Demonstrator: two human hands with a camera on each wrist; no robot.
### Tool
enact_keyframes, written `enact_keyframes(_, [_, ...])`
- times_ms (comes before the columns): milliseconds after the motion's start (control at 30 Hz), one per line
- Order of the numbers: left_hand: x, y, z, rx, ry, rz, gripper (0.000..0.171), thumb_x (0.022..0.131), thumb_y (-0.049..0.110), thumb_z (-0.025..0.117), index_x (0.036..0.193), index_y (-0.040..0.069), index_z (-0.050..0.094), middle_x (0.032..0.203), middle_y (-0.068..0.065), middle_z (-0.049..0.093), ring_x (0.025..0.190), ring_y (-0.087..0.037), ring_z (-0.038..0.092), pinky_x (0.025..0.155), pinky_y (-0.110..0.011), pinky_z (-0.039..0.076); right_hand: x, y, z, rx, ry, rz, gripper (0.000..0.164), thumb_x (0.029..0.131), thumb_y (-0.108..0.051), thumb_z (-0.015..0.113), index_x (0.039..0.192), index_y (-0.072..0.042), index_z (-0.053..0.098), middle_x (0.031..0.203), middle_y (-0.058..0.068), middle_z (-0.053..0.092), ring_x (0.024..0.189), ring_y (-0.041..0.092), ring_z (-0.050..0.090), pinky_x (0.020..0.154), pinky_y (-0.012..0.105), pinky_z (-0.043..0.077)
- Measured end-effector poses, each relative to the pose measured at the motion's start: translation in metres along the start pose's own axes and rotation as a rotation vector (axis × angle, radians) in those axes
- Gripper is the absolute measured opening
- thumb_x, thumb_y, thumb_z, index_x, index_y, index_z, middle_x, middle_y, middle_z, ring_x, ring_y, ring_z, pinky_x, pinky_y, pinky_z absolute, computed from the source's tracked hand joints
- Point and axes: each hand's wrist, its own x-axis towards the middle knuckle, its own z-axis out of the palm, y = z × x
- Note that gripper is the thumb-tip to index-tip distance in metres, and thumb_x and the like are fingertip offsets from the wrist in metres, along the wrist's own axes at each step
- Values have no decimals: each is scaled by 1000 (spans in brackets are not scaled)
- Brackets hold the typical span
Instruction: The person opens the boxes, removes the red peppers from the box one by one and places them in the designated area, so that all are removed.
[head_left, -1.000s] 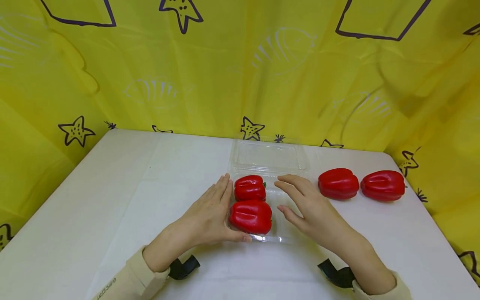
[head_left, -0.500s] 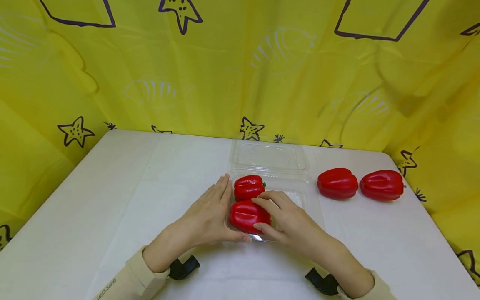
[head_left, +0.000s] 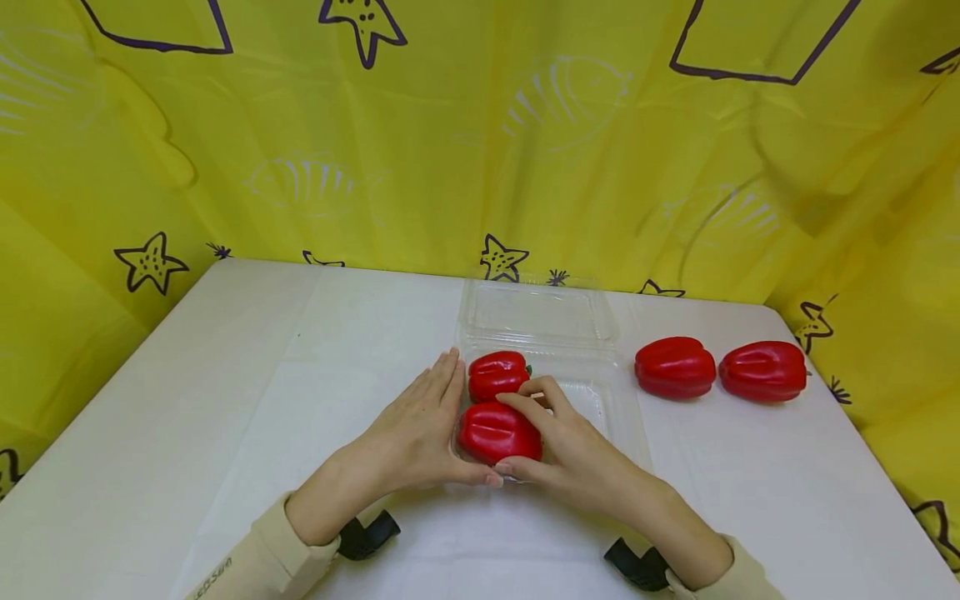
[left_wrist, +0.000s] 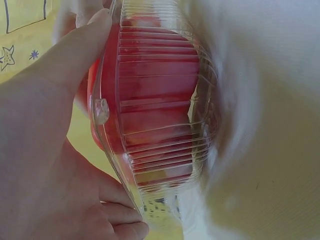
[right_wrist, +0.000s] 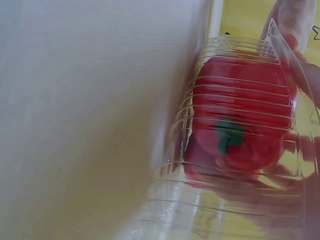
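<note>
A clear plastic clamshell box lies opened on the table, its lid folded back toward the curtain. Two red bell peppers sit in its left half: a far one and a near one. My right hand grips the near pepper, thumb at its front and fingers over its right end. Flat along the box's left side, my left hand rests with straight fingers, its thumb on the front rim. Through the box wall, the right wrist view shows a green stem.
Two more red bell peppers, one nearer the box and one further right, lie on the white table. A yellow patterned curtain hangs behind and at both sides. Black straps show at the wrists.
My right hand has moved left and down from above the box's right half onto the near pepper, and its fingers have closed around it. The left hand and peppers look unmoved.
</note>
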Motion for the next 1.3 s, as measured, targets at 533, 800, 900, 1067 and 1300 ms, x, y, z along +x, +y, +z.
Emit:
enact_keyframes(533, [1,-1,0,-1,-17,-10,129,69,79,67,155,-4,19,166,-19,13,155,-31,11,124,-46,21,1,3,0,47,66,1,66,78,-40,83,135,-20,57,129,-7,45,119,13,50,83,19,56])
enact_keyframes(800, [1,0,0,-2,-12,-13,130,69,79,68,155,-6,19,165,-20,12,155,-33,13,125,-45,20,-1,5,-3,-29,59,3,59,82,-32,78,135,-19,58,127,-6,46,113,13,52,83,23,57])
enact_keyframes(900, [1,0,1,2,-16,-16,130,69,79,68,155,-5,19,166,-20,13,155,-33,13,125,-45,21,-3,6,-7,-88,37,17,61,81,-34,77,138,-23,56,127,-7,46,112,12,52,83,26,58])
enact_keyframes(1067, [2,0,0,4,-26,-28,129,69,78,69,155,-4,19,166,-19,12,155,-32,12,125,-45,20,-5,8,-13,-172,3,0,65,84,-52,72,141,-27,52,130,-8,46,114,11,50,85,31,57])
enact_keyframes(1300, [1,0,0,-5,-25,-33,130,69,78,69,156,-4,19,166,-18,12,155,-32,12,125,-45,21,-7,12,-19,-145,-9,-13,69,79,-58,75,137,-26,54,129,-8,48,113,10,54,84,26,58])
